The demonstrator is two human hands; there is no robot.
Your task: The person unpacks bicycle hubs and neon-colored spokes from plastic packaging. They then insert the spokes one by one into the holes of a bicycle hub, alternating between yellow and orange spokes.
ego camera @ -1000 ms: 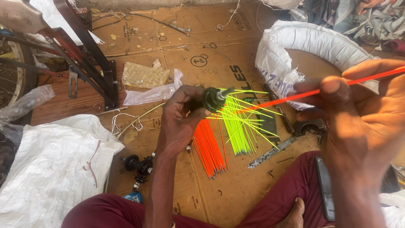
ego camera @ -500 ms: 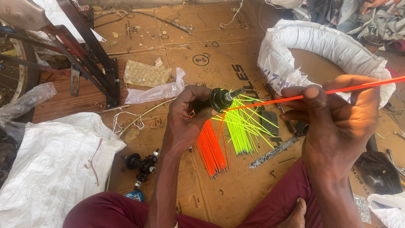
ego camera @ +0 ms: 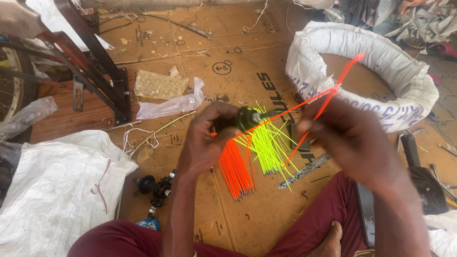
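Left hand: my left hand (ego camera: 207,143) is closed around a black wheel hub (ego camera: 247,118), fingers curled over its near end, holding it up above the cardboard.
Right hand: my right hand (ego camera: 350,138) is pinched shut on orange spokes (ego camera: 333,93); they cross just above my fingers, and one runs from the hub up past my knuckles toward the wrapped rim.
Hub: it sits between my two hands, nearer the left, with thin yellow-green spokes fanning out of it downward and to the right.
Loose orange bundle: a sheaf of orange spokes (ego camera: 235,169) lies on the cardboard sheet (ego camera: 266,209) right under my left hand, tips pointing toward my lap.
Loose yellow bundle: a sheaf of yellow-green spokes (ego camera: 269,152) lies just beside the orange one, to its right, partly under the hub.
Rim: a wheel rim wrapped in white sacking (ego camera: 381,62) rests on the floor beyond my right hand.
Metal strip: a flat grey strip (ego camera: 304,170) lies at a slant near the yellow bundle.
Second hub: a black axle part (ego camera: 157,188) lies on the cardboard near my left knee.
Sack: a white woven sack (ego camera: 57,190) is spread at my left.
Bags: a clear plastic bag (ego camera: 171,104) and a yellowish packet (ego camera: 159,84) lie beyond my left hand.
Stand: a dark metal frame (ego camera: 102,71) stands at far left.
Legs: my maroon trousers (ego camera: 323,223) and a bare foot (ego camera: 333,240) frame the near edge.
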